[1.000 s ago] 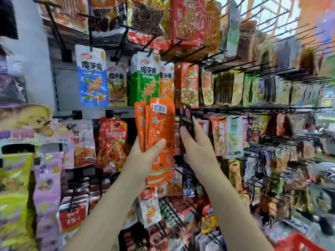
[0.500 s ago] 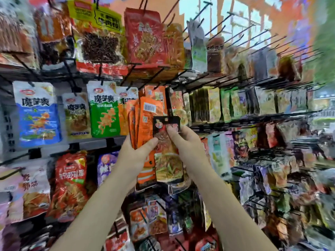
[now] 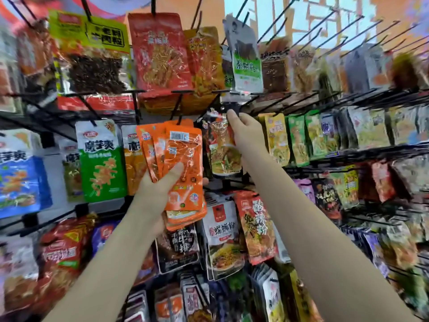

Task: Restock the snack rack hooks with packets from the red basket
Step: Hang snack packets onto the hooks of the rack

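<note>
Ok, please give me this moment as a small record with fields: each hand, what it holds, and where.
left hand: grips a fanned stack of orange packets, thumb across the front
right hand: pinches the top of a dark-topped packet, raised at a hook tip
packet on hook: cannot tell
red basket: not in view

head view, tilted upward, close to rack (image 3: 348, 154)

Centre frame: left hand (image 3: 157, 196) holds a fanned stack of packets (image 3: 181, 168) in front of the rack. Just to its right, right hand (image 3: 248, 133) pinches the top of a single packet (image 3: 224, 149) at a hook (image 3: 234, 105). Hanging packets fill rows above, below, left and right.
</note>
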